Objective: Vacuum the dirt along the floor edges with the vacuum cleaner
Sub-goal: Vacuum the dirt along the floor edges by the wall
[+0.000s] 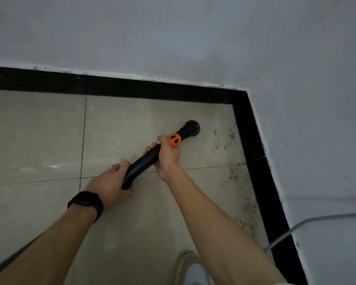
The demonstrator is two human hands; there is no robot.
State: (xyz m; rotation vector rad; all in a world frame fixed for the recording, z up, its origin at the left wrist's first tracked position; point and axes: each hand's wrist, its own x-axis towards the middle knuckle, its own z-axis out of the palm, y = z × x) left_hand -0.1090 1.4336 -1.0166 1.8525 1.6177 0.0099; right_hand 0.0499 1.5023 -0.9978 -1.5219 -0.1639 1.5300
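A black vacuum wand [144,161] with an orange collar [174,140] slants across the beige floor tiles toward the room corner. Its round black nozzle [191,128] sits on the tile, a short way left of the dirt. My right hand [166,155] grips the wand just below the orange collar. My left hand [109,182], with a ring and a black wristwatch, holds the wand's curved lower end. Brown dirt specks [231,153] lie scattered along the right floor edge, beside the black skirting.
Black skirting [253,140] runs along the back and right walls and meets at a corner. A grey cable [308,223] hangs down the right wall to the floor. My light shoe [191,266] stands at the bottom centre.
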